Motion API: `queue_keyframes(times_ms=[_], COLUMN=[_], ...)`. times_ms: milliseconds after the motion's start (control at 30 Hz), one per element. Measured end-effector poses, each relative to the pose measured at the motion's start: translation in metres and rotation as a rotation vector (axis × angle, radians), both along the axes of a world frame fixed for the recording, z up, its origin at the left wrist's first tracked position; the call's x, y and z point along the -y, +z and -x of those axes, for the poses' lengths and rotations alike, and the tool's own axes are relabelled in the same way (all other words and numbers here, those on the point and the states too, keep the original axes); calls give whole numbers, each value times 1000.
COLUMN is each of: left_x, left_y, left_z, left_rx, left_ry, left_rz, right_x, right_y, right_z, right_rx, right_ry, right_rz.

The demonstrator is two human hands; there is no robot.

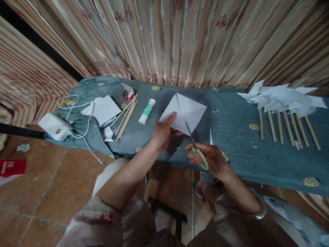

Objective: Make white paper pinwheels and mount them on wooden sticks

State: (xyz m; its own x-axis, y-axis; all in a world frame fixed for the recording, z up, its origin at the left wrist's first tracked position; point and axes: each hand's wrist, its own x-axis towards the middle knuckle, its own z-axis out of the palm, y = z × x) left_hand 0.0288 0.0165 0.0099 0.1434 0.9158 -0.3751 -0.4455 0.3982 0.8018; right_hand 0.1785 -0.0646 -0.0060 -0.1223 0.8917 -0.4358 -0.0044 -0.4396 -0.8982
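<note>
A square of white paper [191, 111] is held over the cloth by my left hand [164, 132], thumb on top and fingers beneath its near-left edge. One slit runs inward from the paper's far corner. My right hand [208, 157] grips scissors [199, 154] by their light green handles, and the blades lie at the near corner of the paper, pointing toward its middle. To the left of the paper lies a glue stick [147, 111] with a green and white label. A thin white paper scrap [211, 135] rests right of the blades.
Wooden sticks [125, 118], a small red box [128, 93] and stacked white paper [104, 109] lie to the left, near a white power adapter [56, 127] with cables. Several paper pinwheels [285, 97] on sticks lie at the right. A pleated curtain [164, 41] hangs behind.
</note>
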Motion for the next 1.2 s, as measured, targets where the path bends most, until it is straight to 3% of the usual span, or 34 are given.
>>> queue_keyframes(times_ms=[600,1200], left_x=[5,6], left_y=[2,-2], left_z=[-2,-3], left_rx=[1,7], left_ry=[-18,-19], left_rz=[17,1], right_x=[-1,-1], right_y=[6,2], right_z=[2,2], right_rx=[17,31], right_ry=[-32,-23], right_rz=[23,-16])
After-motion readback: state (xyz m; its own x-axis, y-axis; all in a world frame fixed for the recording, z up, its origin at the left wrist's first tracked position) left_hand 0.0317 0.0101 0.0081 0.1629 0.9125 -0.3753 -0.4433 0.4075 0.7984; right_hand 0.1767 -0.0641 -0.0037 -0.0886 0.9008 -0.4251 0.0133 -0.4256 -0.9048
